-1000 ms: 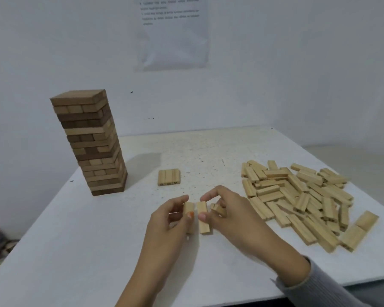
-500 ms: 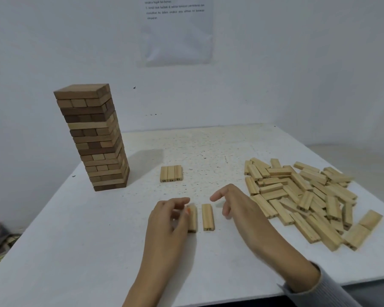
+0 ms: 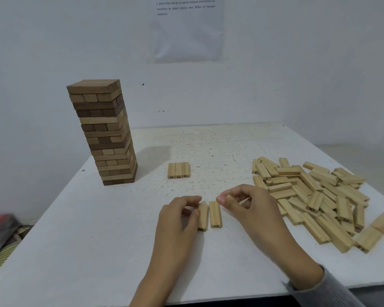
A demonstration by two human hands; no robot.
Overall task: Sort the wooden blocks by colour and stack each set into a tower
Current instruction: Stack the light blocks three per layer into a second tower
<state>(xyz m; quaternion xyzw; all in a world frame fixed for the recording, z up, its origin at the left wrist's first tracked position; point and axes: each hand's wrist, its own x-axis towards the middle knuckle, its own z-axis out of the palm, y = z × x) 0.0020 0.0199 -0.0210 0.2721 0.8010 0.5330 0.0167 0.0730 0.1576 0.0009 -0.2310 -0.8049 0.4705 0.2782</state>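
Wooden blocks mostly loose and pale, heaped at the right of the white bench. At the left rear, a tall tower of dark and mid-brown layers. Between the two, a flat row of three pale ones, sides touching. Near the front, a pair lying side by side, just apart: left block and numbered block. Left hand: grip narrow, thumb and forefinger on the left block. Right hand: grip closed on a pale block, mostly hidden by fingers, just right of the pair.
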